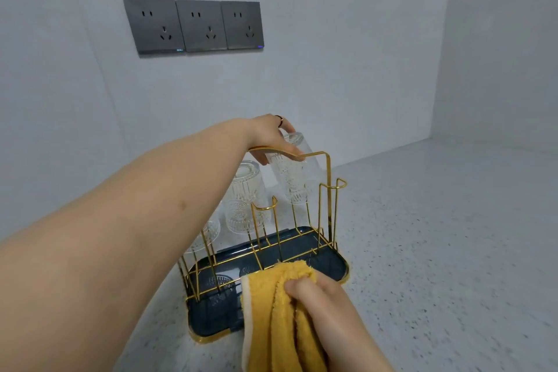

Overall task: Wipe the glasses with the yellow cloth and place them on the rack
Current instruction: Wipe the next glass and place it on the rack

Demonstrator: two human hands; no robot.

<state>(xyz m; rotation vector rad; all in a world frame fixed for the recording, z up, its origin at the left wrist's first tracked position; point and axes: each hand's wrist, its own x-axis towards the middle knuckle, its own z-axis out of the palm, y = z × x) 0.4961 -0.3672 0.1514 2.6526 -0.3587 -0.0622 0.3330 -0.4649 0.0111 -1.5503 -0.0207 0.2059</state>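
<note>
Pale speckled counter [437, 235] meets a grey wall where three sockets [193, 26] sit in a row. On that counter, the glass [291, 172] in play hangs upside down in the left hand [268, 139], base up under the fingers [288, 148], mouth pointing down and slightly toward the camera. Its long axis runs close to upright, tipped a little, and lines up just above and behind one of the rack's gold prongs [294, 214], which rises below the fingers; the open mouth seems to be over the prong tip, though clear glass makes that hard to judge. Those fingers wrap the upper part of the glass from the left, curled tight round it, with the rack handle [305, 155] crossing in front of them. Left of and below the fingers, two more glasses [244, 199] already sit inverted on the rack [271, 251], and a lower one is half hidden behind the forearm. Nearer the camera and well below, the right hand [317, 296] bunches the cloth [277, 311], fingers pressed shut on its folds, just beside the rack's front edge. Only the left hand is placed to lower the glass straight down its axis.
</note>
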